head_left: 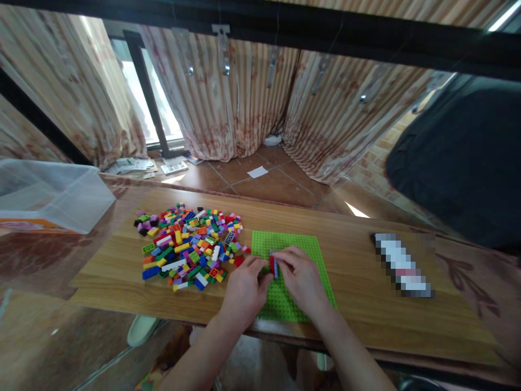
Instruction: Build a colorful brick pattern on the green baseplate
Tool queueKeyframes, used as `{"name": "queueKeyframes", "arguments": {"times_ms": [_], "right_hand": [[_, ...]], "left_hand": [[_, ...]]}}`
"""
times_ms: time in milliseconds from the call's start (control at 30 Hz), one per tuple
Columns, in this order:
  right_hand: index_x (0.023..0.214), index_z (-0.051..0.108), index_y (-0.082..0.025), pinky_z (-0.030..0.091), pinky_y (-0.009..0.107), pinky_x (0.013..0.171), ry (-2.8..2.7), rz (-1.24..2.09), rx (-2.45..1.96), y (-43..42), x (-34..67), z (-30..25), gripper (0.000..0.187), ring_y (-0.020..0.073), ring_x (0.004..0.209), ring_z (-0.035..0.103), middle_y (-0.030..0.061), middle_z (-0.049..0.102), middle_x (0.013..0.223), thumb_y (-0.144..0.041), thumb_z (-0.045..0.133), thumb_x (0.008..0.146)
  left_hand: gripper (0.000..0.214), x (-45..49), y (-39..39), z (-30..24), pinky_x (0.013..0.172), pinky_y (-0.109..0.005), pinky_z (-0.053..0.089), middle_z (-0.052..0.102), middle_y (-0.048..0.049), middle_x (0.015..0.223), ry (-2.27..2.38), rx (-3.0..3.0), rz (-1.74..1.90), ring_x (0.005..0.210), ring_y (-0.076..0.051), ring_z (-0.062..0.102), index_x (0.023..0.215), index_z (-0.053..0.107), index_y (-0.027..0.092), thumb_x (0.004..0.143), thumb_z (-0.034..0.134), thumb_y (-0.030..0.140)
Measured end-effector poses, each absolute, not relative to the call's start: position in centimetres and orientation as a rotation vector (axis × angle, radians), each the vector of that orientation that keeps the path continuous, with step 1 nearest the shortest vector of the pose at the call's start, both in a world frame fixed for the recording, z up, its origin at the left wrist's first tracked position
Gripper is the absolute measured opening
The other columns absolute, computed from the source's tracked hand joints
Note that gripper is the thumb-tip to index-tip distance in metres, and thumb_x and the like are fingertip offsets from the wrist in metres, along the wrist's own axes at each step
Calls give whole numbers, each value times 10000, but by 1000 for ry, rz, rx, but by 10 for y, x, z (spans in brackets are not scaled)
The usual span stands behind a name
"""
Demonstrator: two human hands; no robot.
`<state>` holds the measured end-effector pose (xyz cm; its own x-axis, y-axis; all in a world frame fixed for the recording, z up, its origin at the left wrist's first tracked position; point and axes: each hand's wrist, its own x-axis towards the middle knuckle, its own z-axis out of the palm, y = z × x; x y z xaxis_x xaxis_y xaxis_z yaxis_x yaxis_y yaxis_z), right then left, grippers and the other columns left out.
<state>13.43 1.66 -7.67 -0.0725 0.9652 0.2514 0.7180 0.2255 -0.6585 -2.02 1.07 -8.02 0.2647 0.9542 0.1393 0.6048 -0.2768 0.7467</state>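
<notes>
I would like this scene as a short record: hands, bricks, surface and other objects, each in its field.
Left hand: fingertips at a red brick
Right hand: fingertips close to the blue brick beside it
Base: green studded plate, beneath both hands
Brick pile: many colours, left of the plate
Surface: wooden table
Far left: see-through bin
Right side: pixelated item, cannot identify

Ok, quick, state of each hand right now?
Left hand: closed, fingertips pinching the red toy brick.
Right hand: fingers bent at the blue toy brick beside it; whether they grip it cannot be told.
</notes>
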Motion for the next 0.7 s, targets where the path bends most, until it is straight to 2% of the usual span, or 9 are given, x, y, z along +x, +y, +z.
{"name": "queueKeyframes", "arguments": {"times_ms": [200,400,700], "right_hand": [[1003,710,-197,492,346,840,-2042,271,-1563,9,134,-84,291,205,924,583,84,669,961,-114,464,872],[1059,682,-196,490,361,877,-2145,175,-1588,6,131,-89,399,212,943,579,92,666,1011,-18,410,828],[1097,646,-133,477,383,914,-2191,169,-1647,4,121,-95,387,243,997,569,129,658,1043,-12,409,817]], "left_hand": [[173,-15,10,-83,727,-277,502,641,-27,975,1495,2019,744,758,-145,614,963,637,206,790,648,209],[152,-13,11,-86,769,-271,521,658,-25,1023,1514,2070,714,847,-153,643,936,676,220,785,666,207],[126,-12,13,-83,799,-283,524,662,-29,1059,1530,2114,619,902,-163,652,916,691,212,809,629,189]]}}
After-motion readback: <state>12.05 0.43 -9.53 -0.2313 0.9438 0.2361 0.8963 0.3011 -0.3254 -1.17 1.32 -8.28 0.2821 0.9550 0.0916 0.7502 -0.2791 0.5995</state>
